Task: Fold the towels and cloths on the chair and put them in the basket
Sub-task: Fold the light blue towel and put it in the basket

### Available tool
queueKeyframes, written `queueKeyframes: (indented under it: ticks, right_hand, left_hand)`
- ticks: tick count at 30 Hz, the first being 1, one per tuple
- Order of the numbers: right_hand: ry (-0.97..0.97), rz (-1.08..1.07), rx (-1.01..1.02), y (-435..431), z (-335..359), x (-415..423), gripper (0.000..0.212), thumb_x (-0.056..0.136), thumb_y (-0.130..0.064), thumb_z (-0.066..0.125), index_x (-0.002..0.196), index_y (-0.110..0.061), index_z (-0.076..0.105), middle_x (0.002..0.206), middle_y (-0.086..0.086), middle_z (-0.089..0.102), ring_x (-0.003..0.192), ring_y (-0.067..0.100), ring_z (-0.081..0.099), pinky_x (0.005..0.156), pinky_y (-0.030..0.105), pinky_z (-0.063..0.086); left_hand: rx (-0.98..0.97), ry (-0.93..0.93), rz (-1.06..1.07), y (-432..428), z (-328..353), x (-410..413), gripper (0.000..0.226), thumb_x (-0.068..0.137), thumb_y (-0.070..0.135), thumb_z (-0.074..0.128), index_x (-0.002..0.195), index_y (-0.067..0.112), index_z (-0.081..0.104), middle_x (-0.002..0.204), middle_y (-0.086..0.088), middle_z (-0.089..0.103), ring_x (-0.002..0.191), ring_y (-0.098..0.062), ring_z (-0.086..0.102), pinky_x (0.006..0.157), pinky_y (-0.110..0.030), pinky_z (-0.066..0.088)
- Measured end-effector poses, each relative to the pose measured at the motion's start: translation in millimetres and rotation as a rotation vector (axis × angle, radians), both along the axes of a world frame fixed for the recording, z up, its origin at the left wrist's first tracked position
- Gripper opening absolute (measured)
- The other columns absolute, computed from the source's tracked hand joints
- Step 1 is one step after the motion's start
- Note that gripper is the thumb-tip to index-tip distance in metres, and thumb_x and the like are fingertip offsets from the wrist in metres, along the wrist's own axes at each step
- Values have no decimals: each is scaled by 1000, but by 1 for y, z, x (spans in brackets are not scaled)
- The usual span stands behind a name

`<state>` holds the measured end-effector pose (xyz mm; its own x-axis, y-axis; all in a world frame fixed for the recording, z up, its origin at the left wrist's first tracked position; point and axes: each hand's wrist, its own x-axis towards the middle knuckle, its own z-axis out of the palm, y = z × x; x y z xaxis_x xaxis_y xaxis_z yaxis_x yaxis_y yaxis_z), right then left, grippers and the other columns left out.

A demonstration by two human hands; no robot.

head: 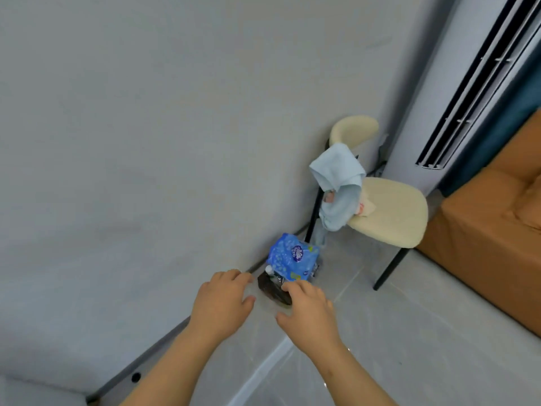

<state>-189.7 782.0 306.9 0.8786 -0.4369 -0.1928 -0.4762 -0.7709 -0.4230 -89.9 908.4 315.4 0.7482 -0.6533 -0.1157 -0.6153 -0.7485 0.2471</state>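
Observation:
A cream chair point(392, 212) with black legs stands in the corner by the wall. A light blue towel point(338, 174) hangs over its backrest and down past the seat edge. A small cream cloth with red print point(364, 208) lies on the seat beside it. My left hand point(222, 303) and my right hand point(307, 312) reach forward, side by side, with relaxed fingers and nothing in them. Both are well short of the chair. No basket shows in this view.
A blue printed plastic pack point(292, 259) sits on a dark object point(273, 288) on the floor, just beyond my fingertips. An orange sofa point(494, 235) fills the right side. A tall white air conditioner point(456, 92) stands behind the chair. The grey wall point(146, 142) runs along the left.

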Motion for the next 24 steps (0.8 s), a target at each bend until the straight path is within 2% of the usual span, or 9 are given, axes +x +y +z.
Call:
queueKeyframes:
  ticks: [8, 15, 24]
  right_hand:
    - [97, -125, 52, -140, -23, 0, 44, 87, -31, 52, 130, -28, 44, 135, -6, 43, 126, 18, 38, 101, 29, 28]
    - [137, -141, 36, -287, -30, 75, 44, 90, -32, 50, 133, -25, 42, 137, -3, 42, 126, 21, 38, 100, 28, 29]
    - [183, -136, 94, -439, -39, 154, 49, 91, -37, 50, 137, -25, 38, 138, -2, 41, 125, 21, 38, 101, 30, 32]
  left_hand:
    - [29, 113, -78, -145, -27, 18, 42, 92, 37, 48, 133, 28, 47, 134, 6, 48, 124, -20, 43, 100, -32, 39]
    - [-15, 148, -119, -300, -53, 103, 39, 92, 32, 48, 131, 25, 50, 128, 5, 52, 120, -18, 45, 96, -32, 42]
    - [-56, 194, -149, -466, -39, 185, 40, 92, 31, 51, 131, 21, 51, 127, 1, 54, 115, -20, 49, 93, -33, 43]
